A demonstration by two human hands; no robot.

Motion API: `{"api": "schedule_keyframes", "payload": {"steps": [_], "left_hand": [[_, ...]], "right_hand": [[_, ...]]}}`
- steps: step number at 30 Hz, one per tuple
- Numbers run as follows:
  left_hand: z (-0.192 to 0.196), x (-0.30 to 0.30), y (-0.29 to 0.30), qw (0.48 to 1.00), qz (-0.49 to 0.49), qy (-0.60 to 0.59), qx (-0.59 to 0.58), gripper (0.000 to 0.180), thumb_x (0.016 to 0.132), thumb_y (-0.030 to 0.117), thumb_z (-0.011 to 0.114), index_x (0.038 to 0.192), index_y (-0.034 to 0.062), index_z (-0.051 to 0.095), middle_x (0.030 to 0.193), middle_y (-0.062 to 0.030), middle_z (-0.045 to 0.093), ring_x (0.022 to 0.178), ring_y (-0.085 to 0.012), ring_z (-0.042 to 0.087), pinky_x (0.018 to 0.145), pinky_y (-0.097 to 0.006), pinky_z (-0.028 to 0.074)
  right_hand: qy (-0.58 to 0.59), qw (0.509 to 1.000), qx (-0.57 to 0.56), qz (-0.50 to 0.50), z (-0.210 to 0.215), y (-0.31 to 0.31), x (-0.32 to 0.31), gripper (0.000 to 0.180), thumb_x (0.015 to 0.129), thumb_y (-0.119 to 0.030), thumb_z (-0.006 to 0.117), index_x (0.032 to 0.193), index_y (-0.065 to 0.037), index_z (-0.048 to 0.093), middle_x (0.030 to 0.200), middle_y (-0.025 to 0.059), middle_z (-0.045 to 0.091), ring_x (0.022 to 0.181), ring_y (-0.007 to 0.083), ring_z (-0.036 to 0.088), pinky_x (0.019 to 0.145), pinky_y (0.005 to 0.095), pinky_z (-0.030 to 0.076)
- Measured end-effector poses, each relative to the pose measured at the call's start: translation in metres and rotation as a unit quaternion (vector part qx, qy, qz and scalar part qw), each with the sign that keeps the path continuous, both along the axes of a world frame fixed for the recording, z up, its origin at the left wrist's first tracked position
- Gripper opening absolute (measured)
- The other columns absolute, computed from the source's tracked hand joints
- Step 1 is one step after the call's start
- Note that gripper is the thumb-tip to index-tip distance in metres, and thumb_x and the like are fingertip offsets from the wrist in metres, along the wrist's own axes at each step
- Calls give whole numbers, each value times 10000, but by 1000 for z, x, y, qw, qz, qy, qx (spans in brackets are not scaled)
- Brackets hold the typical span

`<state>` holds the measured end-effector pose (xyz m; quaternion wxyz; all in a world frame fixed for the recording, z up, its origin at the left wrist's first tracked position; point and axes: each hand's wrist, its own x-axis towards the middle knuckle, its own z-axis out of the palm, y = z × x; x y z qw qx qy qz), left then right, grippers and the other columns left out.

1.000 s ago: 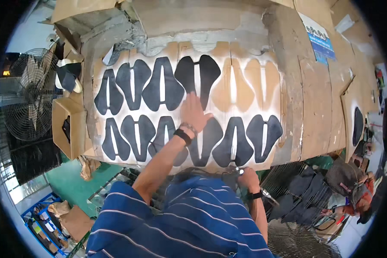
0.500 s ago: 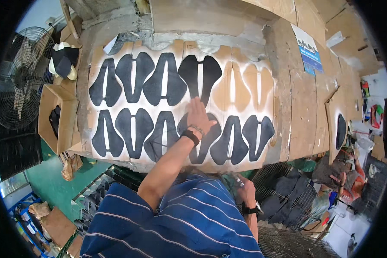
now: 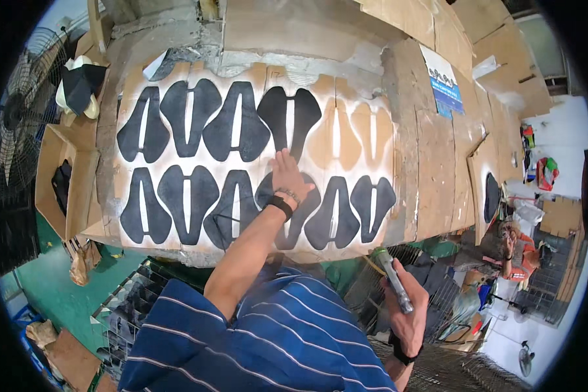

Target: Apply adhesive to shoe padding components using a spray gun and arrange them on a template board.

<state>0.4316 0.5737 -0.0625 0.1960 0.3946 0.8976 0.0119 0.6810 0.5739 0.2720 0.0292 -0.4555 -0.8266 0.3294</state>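
Observation:
Two rows of dark, slotted, wing-shaped pieces lie on a cardboard sheet [image 3: 366,232] whitened between them. My left hand [image 3: 289,175] reaches across the lower row with fingers stretched out, its fingertips at the narrow lower end of a black piece [image 3: 298,108] in the upper row. Under that hand and wrist, another dark piece [image 3: 287,238] is partly hidden. My right hand [image 3: 408,307] is closed around a metal spray gun [image 3: 396,282], held off the table's near right edge. Right of the upper black piece, two bare brown shapes [image 3: 346,144] show on the cardboard.
An open cardboard box [image 3: 49,189] with a dark item stands at the left, near a large wire fan [image 3: 19,111]. A cardboard flap [image 3: 480,189] carries one dark piece at the right. Wire racks [image 3: 121,313] stand below the table. Another person [image 3: 521,255] is far right.
My right hand has come up and outward to the right, bringing the spray gun into plain sight. My left hand keeps its place on the pieces, while the whole view has shifted slightly.

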Motion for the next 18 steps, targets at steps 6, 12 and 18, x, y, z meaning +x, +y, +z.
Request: {"api": "schedule_keyframes", "payload": {"steps": [6,12,18], "left_hand": [[2,-2,-1,1000,2,-7,12,1046,861,701,612,1523,-76,384,1644,-268,251,1526,-419,215,1210,-572,169],[6,1,-1,1000,13,-4,6,1069,837,718,629,1514,-76,399,1648,-255,249,1527,-408,210,1210,-559,183],[9,-5,-1,999,16,-44,28,1071,835,707,640,1519,-74,379,1644,-245,258,1526,-381,220,1223,-553,203]], "right_hand": [[13,994,59,91,57,-11,-44,481,801,44,660,1282,41,648,873,164,669,772,229,645,724,296,488],[11,986,59,153,79,11,-58,555,727,51,636,1282,35,660,838,168,668,676,247,614,661,306,474],[26,975,-17,220,77,38,-76,508,850,-121,632,1337,24,646,899,192,700,773,269,699,735,341,537]]}}
